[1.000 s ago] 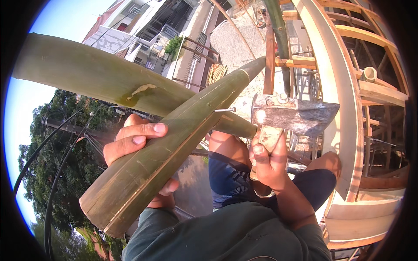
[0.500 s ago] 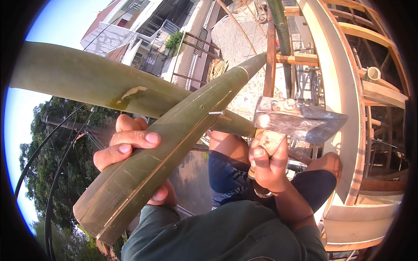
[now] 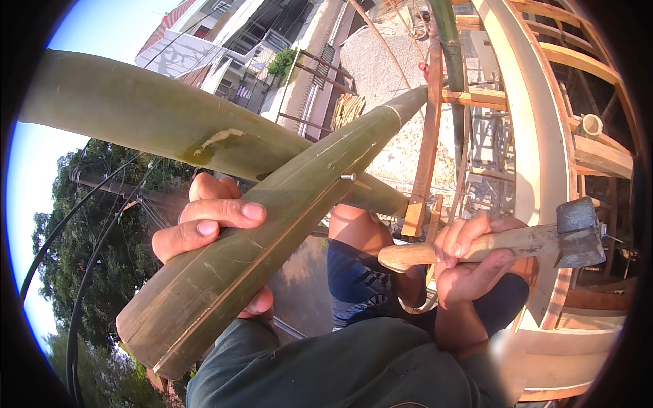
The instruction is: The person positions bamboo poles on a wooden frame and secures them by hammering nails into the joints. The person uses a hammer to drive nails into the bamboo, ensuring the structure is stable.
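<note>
A thick green bamboo pole (image 3: 272, 224) runs from the lower left up toward the far middle, with a lengthwise crack in it. My left hand (image 3: 214, 217) is wrapped around its near part, fingers over the top and thumb beneath. Beyond that hand, a nail (image 3: 348, 177) sticks out of the pole's right side. A second bamboo pole (image 3: 156, 112) crosses under the first. To the right, my right hand (image 3: 469, 255) grips the wooden handle of a hatchet (image 3: 578, 234). Its metal head points right, well apart from the nail.
On the right, a timber frame (image 3: 527, 136) of curved planks and beams rises beside my bent legs. An upright wooden plank (image 3: 430, 129) stands beyond the bamboo crossing. Black cables (image 3: 85, 279) hang before trees at left. Buildings and a gravelly ground lie far below.
My right hand has swung the hatchet right, away from the nail, and its handle now lies nearly level. The bamboo has shifted slightly right in view. My left hand keeps its hold.
</note>
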`<state>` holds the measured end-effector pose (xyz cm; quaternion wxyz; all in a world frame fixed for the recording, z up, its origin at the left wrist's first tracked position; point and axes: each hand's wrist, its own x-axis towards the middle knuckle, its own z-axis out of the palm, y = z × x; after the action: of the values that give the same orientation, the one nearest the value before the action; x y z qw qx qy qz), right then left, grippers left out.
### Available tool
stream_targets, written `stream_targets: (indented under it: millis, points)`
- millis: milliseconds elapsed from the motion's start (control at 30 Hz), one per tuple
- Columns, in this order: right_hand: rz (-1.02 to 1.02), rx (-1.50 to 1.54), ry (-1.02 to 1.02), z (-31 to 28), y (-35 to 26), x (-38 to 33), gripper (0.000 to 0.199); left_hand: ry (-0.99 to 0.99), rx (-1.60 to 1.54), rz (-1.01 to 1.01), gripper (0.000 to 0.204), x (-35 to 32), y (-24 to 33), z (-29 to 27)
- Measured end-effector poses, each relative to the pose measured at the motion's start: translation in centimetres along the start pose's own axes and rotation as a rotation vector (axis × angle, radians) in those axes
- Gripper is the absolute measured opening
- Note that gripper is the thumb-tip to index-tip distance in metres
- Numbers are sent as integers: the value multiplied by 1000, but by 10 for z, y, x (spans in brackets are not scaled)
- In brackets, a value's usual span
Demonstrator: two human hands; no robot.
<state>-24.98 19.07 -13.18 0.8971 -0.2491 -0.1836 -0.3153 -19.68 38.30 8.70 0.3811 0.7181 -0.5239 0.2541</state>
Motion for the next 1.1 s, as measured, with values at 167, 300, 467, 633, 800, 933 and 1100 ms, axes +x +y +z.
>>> stream_targets:
  millis: [167, 300, 467, 633, 800, 933, 1100]
  points:
    - [29, -524, -61, 30, 18, 1, 35, 33, -6, 43, 86, -3, -5, 3]
    - [59, -354, 0, 24, 12, -4, 36, 10, -53, 68, 87, -3, -10, 1]
    - [40, -211, 67, 24, 13, -2, 40, -42, -86, 91, 88, -4, -12, -2]
    - [142, -498, -69, 27, 16, 11, 44, -75, -69, 136, 89, -5, -14, -9]
    - [-59, -499, -212, 35, 9, 25, 38, -49, -85, 170, 89, -4, -19, -4]
    - [151, -147, -17, 31, 10, 5, 38, -30, -79, 182, 88, -3, -23, -3]
    - [197, -676, -225, 19, 21, 13, 43, 1, -74, 175, 87, -5, -21, 0]
